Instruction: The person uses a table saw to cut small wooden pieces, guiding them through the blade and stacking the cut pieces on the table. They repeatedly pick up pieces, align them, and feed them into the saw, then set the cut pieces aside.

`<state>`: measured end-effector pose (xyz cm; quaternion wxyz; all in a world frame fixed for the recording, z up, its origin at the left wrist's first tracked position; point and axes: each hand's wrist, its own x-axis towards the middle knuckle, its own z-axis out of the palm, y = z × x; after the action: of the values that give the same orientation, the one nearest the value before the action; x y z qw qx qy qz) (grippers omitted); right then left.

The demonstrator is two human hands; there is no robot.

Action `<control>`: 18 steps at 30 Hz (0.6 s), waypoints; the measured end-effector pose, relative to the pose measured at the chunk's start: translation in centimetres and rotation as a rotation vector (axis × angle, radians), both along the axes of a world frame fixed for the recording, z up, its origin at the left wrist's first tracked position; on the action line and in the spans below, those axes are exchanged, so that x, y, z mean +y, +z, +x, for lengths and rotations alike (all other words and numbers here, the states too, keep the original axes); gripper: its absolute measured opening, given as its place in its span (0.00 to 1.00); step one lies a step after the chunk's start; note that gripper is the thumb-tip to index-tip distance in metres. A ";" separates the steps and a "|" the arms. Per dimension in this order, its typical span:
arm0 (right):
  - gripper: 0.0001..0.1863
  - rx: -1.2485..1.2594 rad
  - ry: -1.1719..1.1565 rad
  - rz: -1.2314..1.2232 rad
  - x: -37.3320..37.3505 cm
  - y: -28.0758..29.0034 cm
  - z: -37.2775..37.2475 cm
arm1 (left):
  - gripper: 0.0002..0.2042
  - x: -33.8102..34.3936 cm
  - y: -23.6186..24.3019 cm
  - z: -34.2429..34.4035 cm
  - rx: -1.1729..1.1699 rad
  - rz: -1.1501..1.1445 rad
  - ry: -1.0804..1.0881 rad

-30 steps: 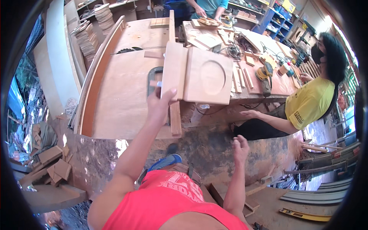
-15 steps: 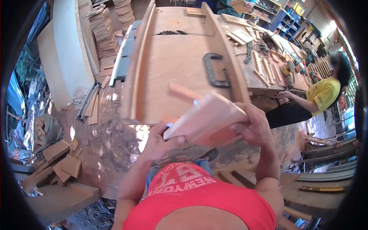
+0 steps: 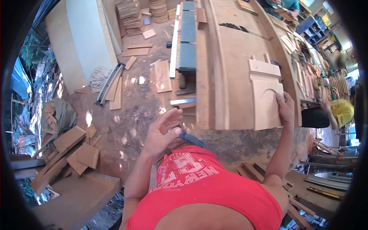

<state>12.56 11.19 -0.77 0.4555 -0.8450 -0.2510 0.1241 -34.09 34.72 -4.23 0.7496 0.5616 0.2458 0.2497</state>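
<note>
A pale wooden panel (image 3: 263, 105) with a curved recess lies on the plywood base of a saw sled (image 3: 237, 92), near its front right corner. My right hand (image 3: 286, 109) grips the panel's right edge, thumb on top. A notched wooden crosspiece (image 3: 264, 69) sits against the panel's far end, with narrow prongs beyond it. My left hand (image 3: 163, 132) is open and holds nothing, raised in front of my body left of the sled. A dark C-clamp (image 3: 274, 62) is mostly hidden behind the wood. Farther up the sled, a toothed circular saw blade (image 3: 234, 27) pokes through a slot.
Wooden fences (image 3: 214, 76) run along the sled's sides. Offcuts (image 3: 76, 149) lie heaped at left, and a board (image 3: 163, 76) lies on the floor. Stacked boards (image 3: 130, 17) stand at the back. A person in yellow (image 3: 341, 111) is at right; another person's hands hold wood at the top right.
My left hand has let go of the wood and moved away, opening. My right hand has brought the panel down onto the sled. The view has turned left.
</note>
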 end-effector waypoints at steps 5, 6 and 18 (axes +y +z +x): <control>0.36 0.010 -0.122 -0.256 7.5 -6.2 3.9 | 0.30 12.0 -6.8 -8.8 0.387 0.025 0.259; 0.42 -0.073 -0.191 -0.340 8.3 -8.9 5.7 | 0.31 13.9 -8.2 -11.8 0.449 -0.061 0.314; 0.37 -0.188 -0.360 -0.741 20.3 -9.8 5.9 | 0.21 34.9 -25.8 -34.1 0.862 -0.464 0.278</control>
<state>18.51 31.45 -10.56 0.1102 -0.9897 -0.0781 0.0467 -68.16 69.60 -30.03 0.6446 0.3943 0.6543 0.0314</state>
